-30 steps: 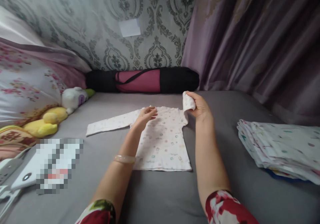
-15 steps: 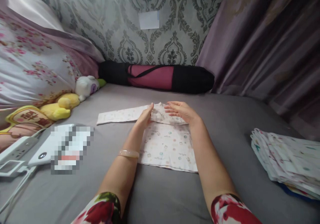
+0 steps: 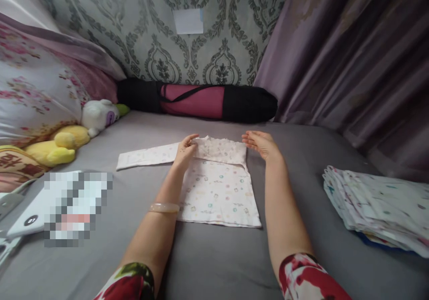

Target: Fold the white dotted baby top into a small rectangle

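Observation:
A small white long-sleeved shirt [image 3: 217, 192] with a fine coloured print lies flat on the grey bedsheet. One sleeve [image 3: 147, 155] stretches out to the left; on the right side the other lies folded across the upper part of the shirt. My left hand [image 3: 186, 151] rests where the left sleeve meets the body, thumb and forefinger apart, the other fingers partly hidden. Just beyond the shirt's upper right edge, my right hand [image 3: 263, 144] is held with fingers stretched out, holding nothing.
On the right lies a stack of folded printed clothes [image 3: 378, 206]. A white device [image 3: 36, 206], partly blurred out, sits at left near plush toys [image 3: 55, 150]. Against the wall lies a long black and maroon bag [image 3: 194, 101]. A purple curtain [image 3: 311, 67] hangs at right.
My right hand has moved off the shirt to the right, uncovering its right edge. My left hand stays by the left sleeve, now turned with its back more visible. The view has shifted slightly right.

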{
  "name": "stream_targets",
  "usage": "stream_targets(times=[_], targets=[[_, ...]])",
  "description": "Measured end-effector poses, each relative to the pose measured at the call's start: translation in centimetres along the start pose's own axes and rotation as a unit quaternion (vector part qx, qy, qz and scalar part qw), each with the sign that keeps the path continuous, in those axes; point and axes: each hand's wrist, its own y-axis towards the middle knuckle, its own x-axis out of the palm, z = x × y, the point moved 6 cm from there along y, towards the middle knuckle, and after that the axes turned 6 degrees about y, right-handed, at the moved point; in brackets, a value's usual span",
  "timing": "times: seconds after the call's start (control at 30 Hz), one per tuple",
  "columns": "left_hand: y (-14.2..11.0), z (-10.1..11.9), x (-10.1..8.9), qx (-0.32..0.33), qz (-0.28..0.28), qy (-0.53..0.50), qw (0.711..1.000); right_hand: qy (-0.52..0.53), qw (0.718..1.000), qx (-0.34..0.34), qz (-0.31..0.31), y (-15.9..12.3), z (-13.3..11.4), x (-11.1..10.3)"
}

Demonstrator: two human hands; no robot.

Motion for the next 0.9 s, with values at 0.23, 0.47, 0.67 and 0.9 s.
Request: stream_targets(times=[0.23,0.47,0.67,0.9], targets=[[0.4,-2.1,-1.1,-0.049,0.047,0.111,0.991,-0.405,0.911,-0.077,0.012,2.2,3.0,2.6],[-0.2,0.0,-1.1,0.014,0.068,0.299,0.952,-0.564,0.821,-0.077,0.054,0.2,6.1,6.2],[-0.7,0.7,-0.6,0.073,0.038,0.423,0.902,-0.605,0.788,-0.097,0.057,-0.5,7.3,6.7],[-1.4,0.9,0.1,0.06,0.021,0.538,0.84,-0.624,0.771,-0.11,0.062,-0.7,7.5,6.8]])
